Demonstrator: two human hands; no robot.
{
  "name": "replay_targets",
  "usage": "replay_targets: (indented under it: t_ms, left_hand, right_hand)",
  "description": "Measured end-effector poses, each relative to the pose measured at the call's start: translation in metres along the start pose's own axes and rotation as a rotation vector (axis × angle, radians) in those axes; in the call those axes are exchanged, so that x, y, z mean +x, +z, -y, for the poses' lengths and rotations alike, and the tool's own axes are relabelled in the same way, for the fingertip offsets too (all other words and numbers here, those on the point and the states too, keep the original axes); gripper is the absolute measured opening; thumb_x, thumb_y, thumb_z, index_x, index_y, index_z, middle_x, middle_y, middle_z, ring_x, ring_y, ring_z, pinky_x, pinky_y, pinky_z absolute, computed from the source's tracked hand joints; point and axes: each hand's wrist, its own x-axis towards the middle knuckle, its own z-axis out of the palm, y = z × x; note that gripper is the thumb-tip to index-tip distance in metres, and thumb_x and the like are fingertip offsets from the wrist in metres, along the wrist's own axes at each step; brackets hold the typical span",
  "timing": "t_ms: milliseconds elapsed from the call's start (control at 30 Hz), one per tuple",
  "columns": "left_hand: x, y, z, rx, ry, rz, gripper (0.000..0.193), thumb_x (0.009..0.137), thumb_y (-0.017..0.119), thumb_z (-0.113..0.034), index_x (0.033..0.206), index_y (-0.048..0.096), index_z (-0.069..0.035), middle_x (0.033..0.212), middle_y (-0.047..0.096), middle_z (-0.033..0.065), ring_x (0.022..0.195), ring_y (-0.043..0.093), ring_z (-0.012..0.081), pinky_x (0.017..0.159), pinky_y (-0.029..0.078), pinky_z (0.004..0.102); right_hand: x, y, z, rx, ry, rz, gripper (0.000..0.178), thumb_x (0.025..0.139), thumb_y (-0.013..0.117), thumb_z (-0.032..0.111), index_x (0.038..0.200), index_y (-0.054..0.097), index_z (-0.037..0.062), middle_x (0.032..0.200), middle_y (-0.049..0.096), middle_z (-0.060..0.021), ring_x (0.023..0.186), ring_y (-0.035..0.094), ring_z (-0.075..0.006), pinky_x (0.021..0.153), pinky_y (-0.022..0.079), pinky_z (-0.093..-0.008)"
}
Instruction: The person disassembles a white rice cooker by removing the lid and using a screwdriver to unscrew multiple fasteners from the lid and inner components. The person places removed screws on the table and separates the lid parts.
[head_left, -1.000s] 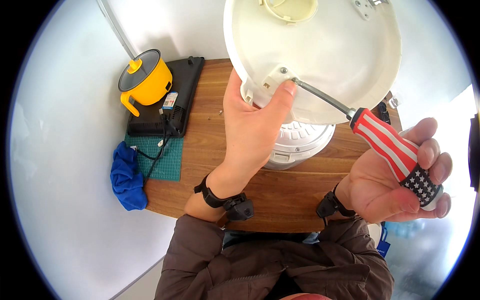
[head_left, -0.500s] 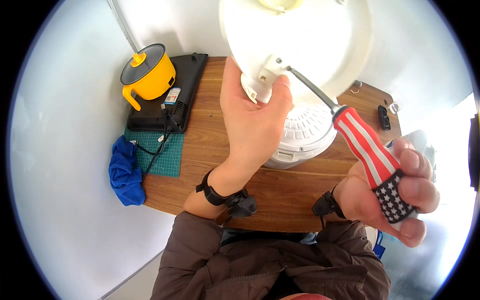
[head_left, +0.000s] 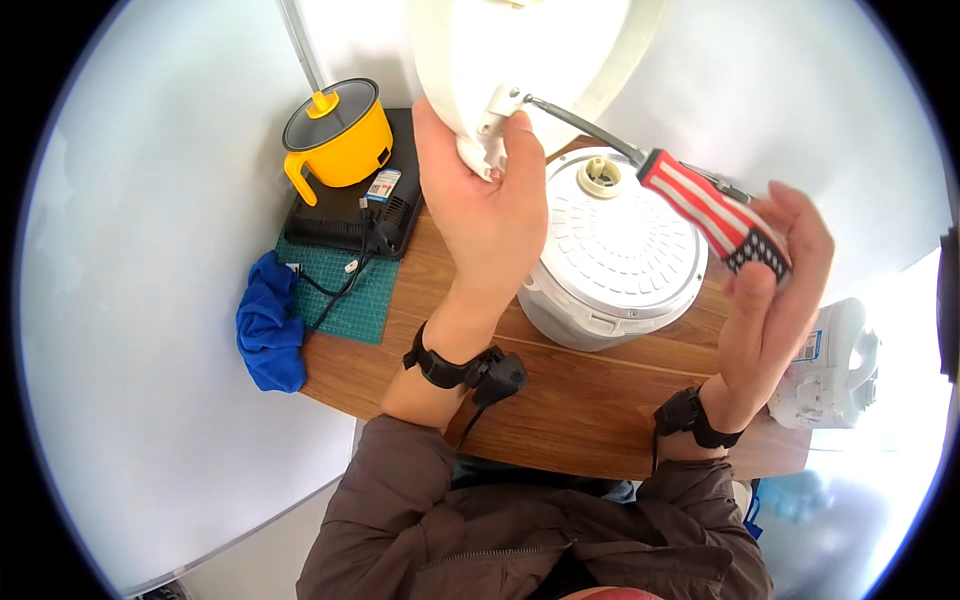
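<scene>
Right hand [head_left: 775, 305] grips a screwdriver [head_left: 700, 208], left hand [head_left: 482, 215] a white cover [head_left: 535, 50]; the black appliance [head_left: 335, 212] bears a label [head_left: 383, 186].

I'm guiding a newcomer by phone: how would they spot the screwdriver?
Above the wooden table, find the person's right hand, gripping the screwdriver. Its slim metal shaft points up and left to the white cover. Unlike its neighbours, it has red and white stripes plus white stars on black.

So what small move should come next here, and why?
Probably a slight turn of the screwdriver by the right hand: its tip appears to meet the small white bracket, while the left hand holds the white cover.
</scene>
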Motion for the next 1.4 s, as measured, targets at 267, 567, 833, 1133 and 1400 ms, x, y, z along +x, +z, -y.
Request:
replay_targets:
  t_ms: [267, 567, 833, 1133, 1400]
  left_hand:
    - [0.002, 0.001, 0.012, -0.006, -0.035, -0.02, 0.028, 0.096, 0.062, -0.002, 0.121, 0.05, 0.003, 0.105, 0.058, 0.0087, 0.094, 0.058, 0.0137, 0.082, 0.049, 0.0277]
    - [0.007, -0.004, 0.016, 0.022, 0.006, -0.045, 0.026, 0.097, 0.062, -0.002, 0.12, 0.05, 0.002, 0.108, 0.057, 0.0085, 0.092, 0.058, 0.0124, 0.079, 0.049, 0.0264]
    - [0.01, -0.006, 0.016, 0.035, 0.013, -0.039, 0.026, 0.097, 0.062, -0.002, 0.12, 0.05, 0.002, 0.108, 0.057, 0.0077, 0.094, 0.057, 0.0115, 0.08, 0.048, 0.025]
    - [0.012, -0.007, 0.016, 0.044, 0.016, -0.037, 0.028, 0.097, 0.062, -0.001, 0.121, 0.049, 0.002, 0.11, 0.057, 0.008, 0.094, 0.057, 0.0115, 0.079, 0.048, 0.0246]
    - [0.005, -0.001, 0.006, -0.055, 0.028, -0.051, 0.035, 0.097, 0.06, 0.001, 0.129, 0.047, 0.004, 0.117, 0.058, 0.0108, 0.1, 0.059, 0.0115, 0.082, 0.051, 0.0239]
  right_hand:
    - [-0.011, 0.012, -0.017, 0.281, 0.269, -0.05, 0.044, 0.091, 0.074, 0.015, 0.127, 0.052, -0.0004, 0.118, 0.061, -0.0136, 0.1, 0.059, -0.0187, 0.088, 0.048, -0.0322]
    - [-0.008, 0.025, -0.008, 0.393, 0.315, -0.033, 0.04, 0.098, 0.069, 0.016, 0.128, 0.05, -0.0003, 0.113, 0.063, -0.0116, 0.091, 0.061, -0.0125, 0.072, 0.051, -0.0246]
    - [-0.001, 0.029, -0.01, 0.321, 0.292, -0.039, 0.041, 0.096, 0.074, 0.021, 0.124, 0.055, -0.002, 0.096, 0.067, -0.0072, 0.077, 0.063, -0.0114, 0.062, 0.049, -0.0232]
    - [-0.001, 0.03, -0.017, 0.203, 0.207, -0.059, 0.038, 0.088, 0.08, 0.019, 0.118, 0.066, 0.0003, 0.09, 0.067, -0.0054, 0.081, 0.063, -0.0117, 0.072, 0.051, -0.0273]
    - [-0.001, 0.025, -0.014, 0.483, 0.507, -0.011, 0.032, 0.089, 0.078, 0.01, 0.117, 0.064, 0.0007, 0.08, 0.06, 0.0001, 0.066, 0.055, -0.0073, 0.059, 0.046, -0.0213]
